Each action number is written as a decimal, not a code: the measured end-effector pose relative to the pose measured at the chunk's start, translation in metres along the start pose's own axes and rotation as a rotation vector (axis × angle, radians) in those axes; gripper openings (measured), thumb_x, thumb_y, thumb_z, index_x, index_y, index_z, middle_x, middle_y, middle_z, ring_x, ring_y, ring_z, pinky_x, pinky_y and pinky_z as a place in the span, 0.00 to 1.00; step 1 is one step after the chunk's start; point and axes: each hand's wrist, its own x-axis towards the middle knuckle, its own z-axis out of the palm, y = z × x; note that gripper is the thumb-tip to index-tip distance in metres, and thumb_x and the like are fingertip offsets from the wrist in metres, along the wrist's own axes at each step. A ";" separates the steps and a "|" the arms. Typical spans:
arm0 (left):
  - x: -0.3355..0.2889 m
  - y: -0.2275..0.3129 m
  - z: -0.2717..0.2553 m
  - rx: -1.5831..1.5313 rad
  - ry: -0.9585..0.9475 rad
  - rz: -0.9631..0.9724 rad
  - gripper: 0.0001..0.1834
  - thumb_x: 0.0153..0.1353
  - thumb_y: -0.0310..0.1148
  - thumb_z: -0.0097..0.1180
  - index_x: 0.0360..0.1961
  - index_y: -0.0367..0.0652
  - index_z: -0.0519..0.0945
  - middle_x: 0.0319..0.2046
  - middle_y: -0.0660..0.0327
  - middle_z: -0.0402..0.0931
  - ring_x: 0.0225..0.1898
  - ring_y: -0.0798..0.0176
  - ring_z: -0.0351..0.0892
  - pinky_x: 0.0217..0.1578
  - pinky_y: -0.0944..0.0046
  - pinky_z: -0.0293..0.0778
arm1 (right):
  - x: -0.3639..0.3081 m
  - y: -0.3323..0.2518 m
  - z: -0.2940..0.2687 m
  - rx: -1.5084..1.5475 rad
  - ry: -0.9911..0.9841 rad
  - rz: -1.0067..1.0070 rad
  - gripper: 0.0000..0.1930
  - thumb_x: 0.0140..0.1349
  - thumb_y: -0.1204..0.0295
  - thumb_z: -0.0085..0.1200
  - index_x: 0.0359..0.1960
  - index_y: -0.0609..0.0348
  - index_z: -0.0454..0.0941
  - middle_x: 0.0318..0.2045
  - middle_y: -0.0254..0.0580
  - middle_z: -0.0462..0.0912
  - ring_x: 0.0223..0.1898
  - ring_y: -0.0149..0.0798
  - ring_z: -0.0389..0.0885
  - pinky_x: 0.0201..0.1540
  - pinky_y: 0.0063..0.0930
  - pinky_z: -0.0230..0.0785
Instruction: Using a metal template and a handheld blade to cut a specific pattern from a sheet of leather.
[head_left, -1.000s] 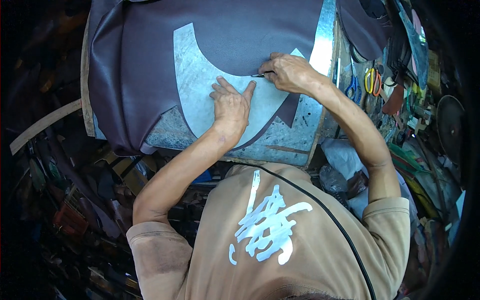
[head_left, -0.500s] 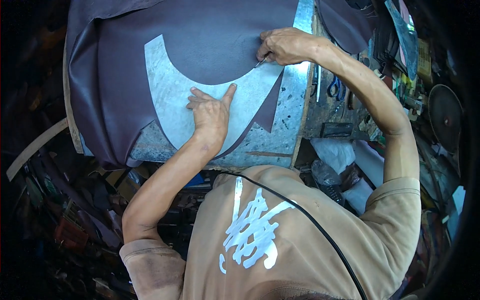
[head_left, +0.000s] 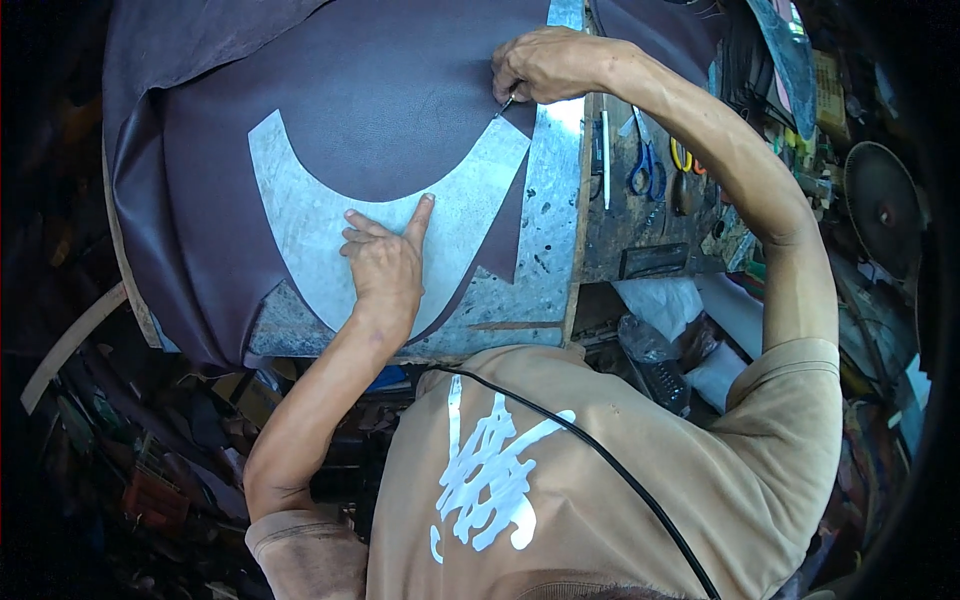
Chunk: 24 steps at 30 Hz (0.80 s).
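Observation:
A large sheet of dark brown-purple leather (head_left: 390,90) is spread over the worktop. On it lies a pale grey, crescent-shaped template (head_left: 310,240) with its hollow side facing away from me. My left hand (head_left: 388,265) rests flat on the middle of the template, fingers spread, with two fingertips near the curved edge. At the template's upper right tip, my right hand (head_left: 530,68) is closed around a thin pointed metal tool (head_left: 505,106). The tool's point touches the inner edge there; its exact kind is too small to tell.
Right of the mottled metal worktop (head_left: 555,200), a wooden side bench holds blue-handled scissors (head_left: 646,170), yellow-handled scissors (head_left: 682,155) and a dark block (head_left: 654,261). Plastic bags (head_left: 660,305) lie below. A round dark disc (head_left: 882,212) stands at far right. A black cable (head_left: 600,440) crosses my shirt.
My right hand has drawn the tool along the template's inner curve, up to its right tip. My left hand stays on the template. The whole view has shifted slightly.

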 end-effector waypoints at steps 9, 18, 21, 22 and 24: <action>-0.001 -0.005 -0.016 -0.018 -0.051 0.012 0.67 0.34 0.61 0.72 0.74 0.70 0.43 0.55 0.23 0.66 0.46 0.44 0.81 0.38 0.61 0.78 | -0.005 0.013 -0.005 -0.013 0.079 -0.038 0.11 0.61 0.71 0.55 0.44 0.53 0.83 0.44 0.35 0.84 0.50 0.40 0.80 0.55 0.37 0.70; 0.023 0.012 -0.024 -0.144 0.327 0.203 0.20 0.51 0.34 0.60 0.46 0.39 0.77 0.32 0.57 0.75 0.36 0.58 0.79 0.35 0.62 0.75 | -0.067 -0.033 0.086 0.466 0.690 0.247 0.16 0.65 0.68 0.50 0.50 0.61 0.79 0.44 0.56 0.82 0.48 0.54 0.80 0.52 0.43 0.72; 0.034 0.017 -0.048 -0.105 0.436 0.311 0.08 0.50 0.26 0.54 0.33 0.41 0.80 0.32 0.60 0.73 0.39 0.60 0.76 0.37 0.63 0.73 | -0.061 -0.066 0.117 0.637 0.882 0.381 0.16 0.65 0.69 0.50 0.49 0.67 0.79 0.43 0.58 0.81 0.46 0.57 0.80 0.52 0.43 0.72; 0.040 0.018 -0.054 -0.056 0.469 0.358 0.12 0.50 0.29 0.57 0.37 0.41 0.79 0.39 0.58 0.73 0.41 0.60 0.75 0.39 0.62 0.72 | -0.057 -0.071 0.121 0.653 0.903 0.399 0.15 0.64 0.70 0.51 0.48 0.66 0.79 0.43 0.57 0.82 0.45 0.55 0.81 0.51 0.41 0.72; 0.052 0.016 -0.062 -0.005 0.496 0.401 0.17 0.49 0.32 0.60 0.42 0.40 0.79 0.45 0.57 0.73 0.44 0.60 0.74 0.42 0.62 0.71 | -0.052 -0.075 0.124 0.672 0.922 0.413 0.14 0.64 0.71 0.52 0.48 0.66 0.79 0.42 0.55 0.82 0.45 0.53 0.81 0.50 0.38 0.72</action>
